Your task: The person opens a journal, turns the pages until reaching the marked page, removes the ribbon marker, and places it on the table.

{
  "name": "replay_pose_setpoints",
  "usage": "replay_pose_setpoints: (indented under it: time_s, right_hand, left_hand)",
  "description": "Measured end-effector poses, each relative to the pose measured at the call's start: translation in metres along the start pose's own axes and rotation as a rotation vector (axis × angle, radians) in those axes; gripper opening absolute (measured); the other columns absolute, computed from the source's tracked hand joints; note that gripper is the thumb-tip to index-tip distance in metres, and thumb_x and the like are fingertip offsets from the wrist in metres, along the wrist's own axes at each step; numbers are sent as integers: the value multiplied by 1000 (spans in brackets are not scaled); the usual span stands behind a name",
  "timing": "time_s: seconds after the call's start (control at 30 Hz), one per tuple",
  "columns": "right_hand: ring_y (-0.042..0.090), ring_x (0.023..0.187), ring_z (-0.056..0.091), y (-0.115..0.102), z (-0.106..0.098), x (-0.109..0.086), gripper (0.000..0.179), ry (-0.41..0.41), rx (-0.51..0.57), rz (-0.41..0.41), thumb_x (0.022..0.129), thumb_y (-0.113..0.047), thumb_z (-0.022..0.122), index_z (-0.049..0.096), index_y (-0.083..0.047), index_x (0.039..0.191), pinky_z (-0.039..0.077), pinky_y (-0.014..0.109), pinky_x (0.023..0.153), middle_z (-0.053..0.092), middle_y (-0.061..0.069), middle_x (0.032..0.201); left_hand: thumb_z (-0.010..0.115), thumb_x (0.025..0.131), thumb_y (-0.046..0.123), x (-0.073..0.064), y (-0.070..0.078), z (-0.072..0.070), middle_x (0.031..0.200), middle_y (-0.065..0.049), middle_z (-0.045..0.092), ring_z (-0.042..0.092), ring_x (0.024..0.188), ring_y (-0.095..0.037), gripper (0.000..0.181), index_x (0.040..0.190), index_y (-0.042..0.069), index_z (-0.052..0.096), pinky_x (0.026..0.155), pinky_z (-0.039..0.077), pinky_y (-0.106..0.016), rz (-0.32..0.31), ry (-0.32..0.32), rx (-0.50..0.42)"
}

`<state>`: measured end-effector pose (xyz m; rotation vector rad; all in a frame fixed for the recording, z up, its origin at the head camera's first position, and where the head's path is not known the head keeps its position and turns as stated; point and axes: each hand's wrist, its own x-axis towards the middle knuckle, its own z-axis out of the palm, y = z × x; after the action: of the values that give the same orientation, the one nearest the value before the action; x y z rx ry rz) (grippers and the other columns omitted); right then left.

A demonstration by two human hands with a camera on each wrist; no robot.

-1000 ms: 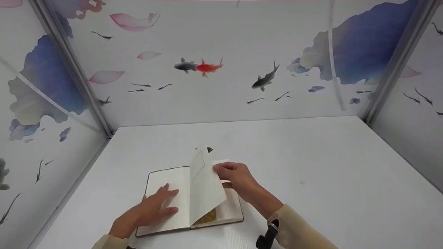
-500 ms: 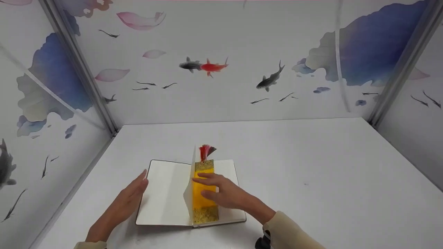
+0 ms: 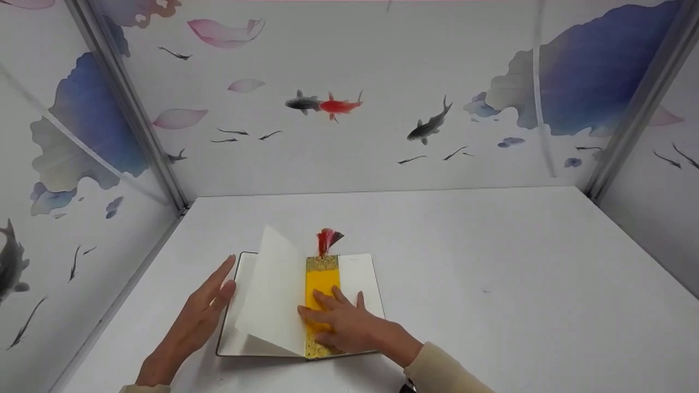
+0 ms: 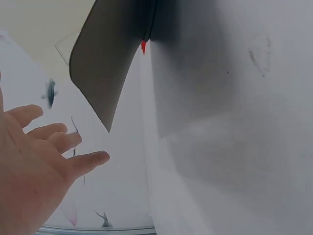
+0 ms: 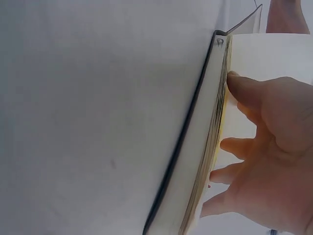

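Note:
An open notebook with blank pages lies on the white table. On its right-hand page, along the spine, is a yellow bookmark with gold patterned ends and a red tassel poking past the top. My right hand rests spread over the bookmark's lower part, fingers straight. A loose leaf stands partly raised over the left side. Beside the left cover edge is my left hand, fingers extended and holding nothing. The left wrist view shows that hand near the dark underside of the tilted cover.
White table surface extends right of and behind the notebook. Panels printed with fish and lotus shapes enclose it, including a back wall and a left wall. Metal posts stand in the corners.
My right hand has let go of the page it was turning and moved down onto the bookmark, now uncovered. The leaf has swung left. My left hand has shifted from the left page to its outer edge.

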<state>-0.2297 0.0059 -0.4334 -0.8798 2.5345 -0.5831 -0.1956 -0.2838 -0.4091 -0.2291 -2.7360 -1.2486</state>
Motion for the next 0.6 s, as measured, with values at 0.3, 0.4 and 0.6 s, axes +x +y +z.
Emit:
replay_pose_setpoints:
  time_s: [0.3,0.4,0.6]
  right_hand:
    - [35,158,9,-4,-2,2,54,-65,-105,15,102,-48,50,28,-56,151,6,75,118,15,-7,170]
    - [35,158,10,-4,-3,1,54,-64,-109,12,102,-49,50,29,-55,151,7,75,118,15,-7,170]
    - [34,158,12,-3,-3,0,53,-54,-119,12,101,-52,49,33,-52,151,9,74,118,17,-8,169]
  left_hand:
    - [65,97,38,3,13,13,163,-13,35,25,152,-42,52,142,14,58,115,9,-77,102,-105,257]
    - [67,95,39,6,10,18,162,-15,35,25,150,-48,51,139,14,61,109,3,-83,73,-172,363]
    - [73,89,40,8,7,31,164,-20,29,7,146,-65,55,137,14,62,105,3,-86,-40,-224,515]
